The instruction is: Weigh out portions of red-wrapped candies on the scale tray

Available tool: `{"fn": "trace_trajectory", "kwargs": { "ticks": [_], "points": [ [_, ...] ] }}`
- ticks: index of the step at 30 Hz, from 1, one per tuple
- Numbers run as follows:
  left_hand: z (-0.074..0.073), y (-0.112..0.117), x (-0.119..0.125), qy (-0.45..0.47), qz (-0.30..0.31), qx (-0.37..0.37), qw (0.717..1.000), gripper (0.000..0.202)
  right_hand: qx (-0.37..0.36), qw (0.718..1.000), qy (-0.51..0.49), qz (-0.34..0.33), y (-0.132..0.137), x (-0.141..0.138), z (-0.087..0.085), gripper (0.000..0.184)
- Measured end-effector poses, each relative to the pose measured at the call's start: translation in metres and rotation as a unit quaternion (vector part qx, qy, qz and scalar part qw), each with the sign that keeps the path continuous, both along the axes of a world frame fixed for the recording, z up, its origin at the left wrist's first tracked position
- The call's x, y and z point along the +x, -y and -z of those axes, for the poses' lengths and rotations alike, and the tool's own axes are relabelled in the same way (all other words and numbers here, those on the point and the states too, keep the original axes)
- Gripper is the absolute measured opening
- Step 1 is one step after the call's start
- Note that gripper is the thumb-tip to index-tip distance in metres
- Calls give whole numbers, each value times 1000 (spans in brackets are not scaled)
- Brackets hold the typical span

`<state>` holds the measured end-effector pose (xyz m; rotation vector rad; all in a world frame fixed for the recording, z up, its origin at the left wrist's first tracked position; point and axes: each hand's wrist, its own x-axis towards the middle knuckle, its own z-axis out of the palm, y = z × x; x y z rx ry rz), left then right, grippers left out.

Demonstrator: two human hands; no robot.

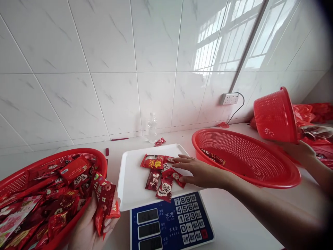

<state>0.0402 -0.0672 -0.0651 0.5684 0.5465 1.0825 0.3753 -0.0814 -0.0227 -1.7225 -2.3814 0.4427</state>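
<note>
My left hand (88, 225) is at the bottom left, closed round a bunch of red candy packets (104, 198) beside the left basket (99, 156). My right hand (200, 172) reaches in from the right over the white scale tray (130, 184). Its fingers are stretched out flat, touching several red candy packets (161, 177) lying on the tray. The tray sits on a blue electronic scale (171, 222) with a keypad.
The left red basket is full of red packets. A wide red basket (260, 180) to the right holds one packet (213, 158). Another person's hand (299, 151) holds a small red basket (275, 116) tipped at the far right. A water bottle (152, 127) and a power strip (229, 98) stand by the tiled wall.
</note>
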Motion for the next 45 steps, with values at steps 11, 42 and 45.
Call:
{"fn": "trace_trajectory", "kwargs": {
  "ticks": [11,42,45],
  "points": [
    [-1,-2,3,-23,-34,-20,999,34,74,985,-44,-148,17,-38,-17,36],
    [0,-2,6,-41,-58,-27,997,41,90,988,-65,-103,-34,-57,-8,34],
    [0,-4,6,-44,-66,-34,996,41,70,992,-50,-95,-43,-57,-4,38]
  ]
}}
